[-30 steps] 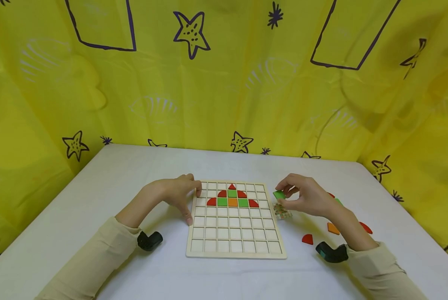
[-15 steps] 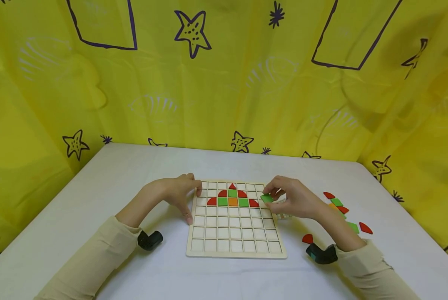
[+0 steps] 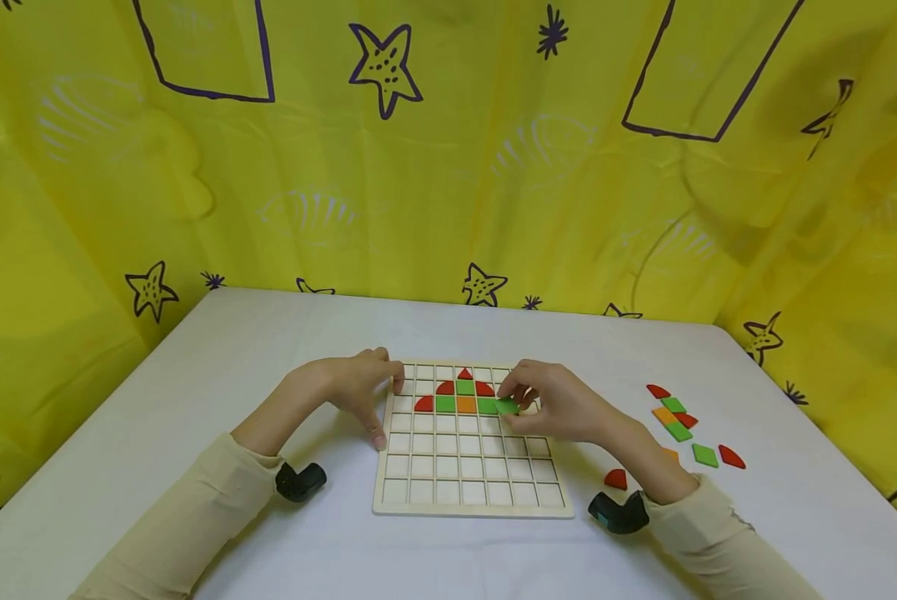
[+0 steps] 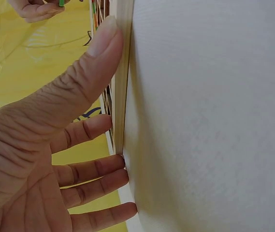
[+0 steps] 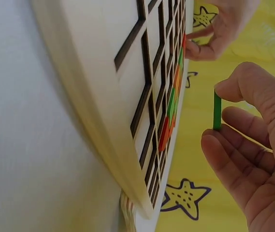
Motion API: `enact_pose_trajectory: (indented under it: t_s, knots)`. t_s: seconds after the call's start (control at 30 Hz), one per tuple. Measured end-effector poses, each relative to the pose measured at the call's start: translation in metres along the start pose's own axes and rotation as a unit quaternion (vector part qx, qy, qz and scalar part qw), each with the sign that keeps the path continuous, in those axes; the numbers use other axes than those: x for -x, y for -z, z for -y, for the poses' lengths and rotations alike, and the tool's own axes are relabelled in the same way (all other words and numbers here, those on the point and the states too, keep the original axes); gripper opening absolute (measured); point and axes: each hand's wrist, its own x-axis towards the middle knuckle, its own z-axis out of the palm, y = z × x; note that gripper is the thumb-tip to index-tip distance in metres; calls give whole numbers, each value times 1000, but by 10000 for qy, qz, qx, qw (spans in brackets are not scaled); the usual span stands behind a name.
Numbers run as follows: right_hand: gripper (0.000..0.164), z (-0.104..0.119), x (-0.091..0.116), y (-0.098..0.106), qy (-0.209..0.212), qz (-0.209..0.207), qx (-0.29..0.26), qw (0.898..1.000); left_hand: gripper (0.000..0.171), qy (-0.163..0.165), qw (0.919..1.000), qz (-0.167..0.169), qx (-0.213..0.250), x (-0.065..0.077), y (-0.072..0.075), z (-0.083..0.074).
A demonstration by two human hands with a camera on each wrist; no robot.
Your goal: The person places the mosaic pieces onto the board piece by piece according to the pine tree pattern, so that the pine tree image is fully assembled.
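Note:
A wooden grid board (image 3: 473,510) lies on the table, its upper cells filled with red, green and orange tiles in a stepped triangle. My left hand (image 3: 349,385) rests at its left side. In the left wrist view the thumb (image 4: 91,63) presses the board's edge (image 4: 122,87), with the other fingers fairly straight along it. My right hand (image 3: 564,406) pinches a green square tile (image 3: 506,406) over the board's right part. From the right wrist, that green tile (image 5: 217,110) appears edge-on between thumb and fingertips, held apart from the board.
Loose tiles lie on the table at the right: a green square (image 3: 705,455), a red quarter-round (image 3: 732,457), another red one (image 3: 616,479) and several more, partly behind the right arm. A patterned card (image 5: 127,210) sits beside the board. Yellow curtain (image 3: 448,208) hangs behind.
My right hand has moved left with the green square tile, from beside the board to above its filled cells. The left hand has stayed in place.

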Motion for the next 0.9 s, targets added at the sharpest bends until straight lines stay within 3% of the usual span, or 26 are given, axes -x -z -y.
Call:
enact_pose_trajectory:
  t_s: [0.4,0.9]
  knots:
    - [16,15,-18,-16,57,379,228,9990,68,-27,10000,37,-76,1,1,-1]
    - [17,23,-33,-30,-233,828,682,9940,67,-49,10000,27,-58,1,1,-1]
